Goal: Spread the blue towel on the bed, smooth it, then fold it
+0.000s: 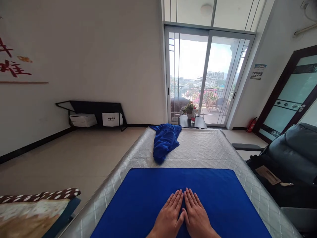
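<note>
While pressed flat side by side, palms down, fingers together and holding nothing, left hand (169,215) and right hand (196,215) rested at near-centre of the spread blue towel (223,198). Towel lay flat on quilted table cover (210,148), near edge; second blue towel (164,140) lay crumpled at far-left end, well apart. Judged step: smoothing cloth. Best done w/ even palm pressure, strokes from centre outward to L and R edges, wrists low. Risk: dragging fabric into ridges or shifting it off square w/ table edge. Bottle (193,115) and potted plant (189,109) stood beyond far end, clear of work.
</note>
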`<state>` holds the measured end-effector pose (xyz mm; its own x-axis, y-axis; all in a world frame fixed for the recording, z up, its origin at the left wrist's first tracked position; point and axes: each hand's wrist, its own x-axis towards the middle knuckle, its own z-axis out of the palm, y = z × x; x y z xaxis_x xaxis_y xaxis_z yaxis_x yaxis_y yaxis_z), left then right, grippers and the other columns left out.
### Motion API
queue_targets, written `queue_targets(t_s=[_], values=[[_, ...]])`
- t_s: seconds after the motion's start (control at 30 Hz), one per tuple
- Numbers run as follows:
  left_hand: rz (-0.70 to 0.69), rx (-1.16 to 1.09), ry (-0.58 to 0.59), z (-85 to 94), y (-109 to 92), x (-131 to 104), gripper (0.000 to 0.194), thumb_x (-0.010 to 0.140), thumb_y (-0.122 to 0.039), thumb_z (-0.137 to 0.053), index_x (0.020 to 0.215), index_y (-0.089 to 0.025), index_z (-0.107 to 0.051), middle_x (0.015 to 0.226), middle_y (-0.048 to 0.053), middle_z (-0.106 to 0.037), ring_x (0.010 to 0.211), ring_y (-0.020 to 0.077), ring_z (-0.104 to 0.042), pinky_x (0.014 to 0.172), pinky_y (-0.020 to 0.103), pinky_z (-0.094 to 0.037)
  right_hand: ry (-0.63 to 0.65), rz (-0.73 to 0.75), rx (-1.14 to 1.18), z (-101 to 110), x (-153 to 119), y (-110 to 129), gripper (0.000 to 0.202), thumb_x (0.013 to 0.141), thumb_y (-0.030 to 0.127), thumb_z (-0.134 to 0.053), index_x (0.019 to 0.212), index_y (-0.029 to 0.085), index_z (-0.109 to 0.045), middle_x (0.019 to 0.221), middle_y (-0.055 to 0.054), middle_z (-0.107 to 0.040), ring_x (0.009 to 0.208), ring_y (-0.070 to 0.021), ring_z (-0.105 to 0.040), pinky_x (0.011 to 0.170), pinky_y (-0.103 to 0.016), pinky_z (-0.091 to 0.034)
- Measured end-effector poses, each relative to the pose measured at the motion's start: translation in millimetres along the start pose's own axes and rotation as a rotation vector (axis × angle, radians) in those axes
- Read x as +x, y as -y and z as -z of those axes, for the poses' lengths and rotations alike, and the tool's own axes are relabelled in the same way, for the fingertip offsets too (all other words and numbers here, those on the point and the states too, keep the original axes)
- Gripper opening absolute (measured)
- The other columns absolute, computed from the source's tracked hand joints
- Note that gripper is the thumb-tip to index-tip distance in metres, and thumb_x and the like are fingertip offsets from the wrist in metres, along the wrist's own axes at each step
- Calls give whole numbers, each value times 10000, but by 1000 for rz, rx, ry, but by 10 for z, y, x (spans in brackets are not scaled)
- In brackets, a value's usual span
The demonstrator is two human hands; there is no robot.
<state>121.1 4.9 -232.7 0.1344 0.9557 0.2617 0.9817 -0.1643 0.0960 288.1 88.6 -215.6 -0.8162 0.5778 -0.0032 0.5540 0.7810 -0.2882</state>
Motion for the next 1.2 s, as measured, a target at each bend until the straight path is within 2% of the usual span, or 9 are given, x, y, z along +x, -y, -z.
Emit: queue_targets(t_s=[0.23, 0.43, 0.53, 0.63, 0.8, 0.9, 1.0, 1.1, 1.2], values=[[7, 2, -7, 15, -15, -6, 652, 1039, -356, -351, 1582, -246, -9, 1612, 48, -355, 1459, 200, -387, 1161, 375, -428, 6, -16, 22, 29, 8, 13, 588, 1059, 480, -181, 1572, 194, -143, 1629, -43, -127, 1511, -227, -189, 1246, -429, -233], [119, -36, 151, 188, 126, -164, 620, 1046, -448, -316, 1571, -264, -42, 1643, 47, -251, 1491, 217, -317, 1184, 405, -404, 27, -121, 36, 103, -153, -205, 618, 1050, 526, -160, 1569, 191, -172, 1639, -23, -133, 1521, -208, -151, 1252, -429, -205], [252, -19, 220, 258, 361, -400, 651, 1026, -533, -329, 1559, -260, -74, 1634, 48, -242, 1484, 235, -323, 1180, 433, -408, 15, -194, 18, 127, -344, -475, 631, 1044, 540, -173, 1571, 192, -175, 1646, -15, -137, 1524, -195, -148, 1251, -421, -210], [355, 26, 211, 380, 664, -729, 678, 1005, -569, -361, 1548, -269, -86, 1615, 44, -270, 1467, 241, -357, 1169, 451, -413, -19, -262, -23, 105, -593, -873, 653, 1035, 552, -189, 1573, 183, -200, 1649, -25, -166, 1522, -196, -168, 1249, -428, -216], [408, 13, 197, 709, 1130, -1293, 651, 1021, -466, -366, 1526, -366, 32, 1620, -27, -233, 1484, 203, -308, 1191, 440, -356, -157, -353, -113, -42, -1095, -1767, 700, 1011, 546, -180, 1567, 132, -279, 1633, -72, -264, 1505, -233, -241, 1231, -471, -265], [485, 28, 164, 756, 1327, -1561, 610, 1028, -379, -296, 1510, -411, 76, 1616, -46, -224, 1477, 209, -315, 1181, 502, -351, -215, -414, -131, -99, -1375, -2212, 727, 1002, 521, -147, 1567, 82, -270, 1621, -115, -289, 1496, -252, -264, 1211, -494, -301], [526, 67, 135, 659, 1457, -1734, 597, 1024, -369, -241, 1527, -385, 81, 1624, -30, -215, 1486, 217, -295, 1186, 533, -330, -256, -458, -149, -83, -1545, -2409, 719, 1002, 507, -183, 1581, 84, -227, 1618, -120, -301, 1494, -264, -271, 1197, -512, -321], [515, 96, 175, 568, 1531, -1809, 599, 1019, -411, -226, 1553, -320, 28, 1631, 5, -234, 1492, 223, -286, 1198, 509, -324, -269, -450, -171, -43, -1600, -2431, 710, 999, 476, -196, 1559, 48, -281, 1598, -148, -335, 1485, -275, -292, 1181, -515, -346], [497, 100, 226, 577, 1553, -1819, 585, 1020, -404, -199, 1573, -261, -73, 1637, 29, -242, 1500, 220, -272, 1223, 481, -287, -279, -452, -195, -16, -1603, -2399, 705, 995, 458, -169, 1517, 30, -371, 1577, -161, -370, 1479, -279, -306, 1189, -519, -327]])
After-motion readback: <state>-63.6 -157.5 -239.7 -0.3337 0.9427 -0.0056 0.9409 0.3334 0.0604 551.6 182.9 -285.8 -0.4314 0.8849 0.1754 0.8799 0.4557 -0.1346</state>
